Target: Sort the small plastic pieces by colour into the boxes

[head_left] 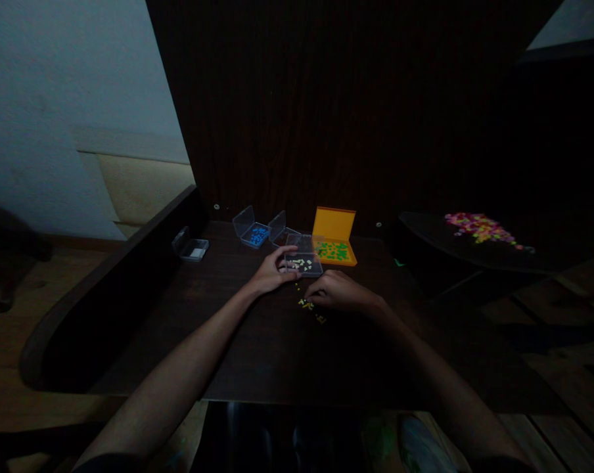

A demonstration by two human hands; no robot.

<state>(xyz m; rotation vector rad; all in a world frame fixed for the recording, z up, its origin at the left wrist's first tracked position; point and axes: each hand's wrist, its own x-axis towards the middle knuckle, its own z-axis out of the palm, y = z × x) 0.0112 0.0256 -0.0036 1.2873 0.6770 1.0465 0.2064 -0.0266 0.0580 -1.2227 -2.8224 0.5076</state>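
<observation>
My left hand rests on the dark table, its fingers curled round the near left side of a small clear box holding pale yellow pieces. My right hand lies just right of it, fingers bent down over a scatter of small yellow pieces on the tabletop; whether it pinches one is hidden. Behind stand an open orange box with green pieces and a clear box with blue pieces.
A further clear box stands open between the blue and orange ones. A small clear case sits at the table's left edge. A heap of mixed coloured pieces lies on a dark surface at right. Dark panel rises behind.
</observation>
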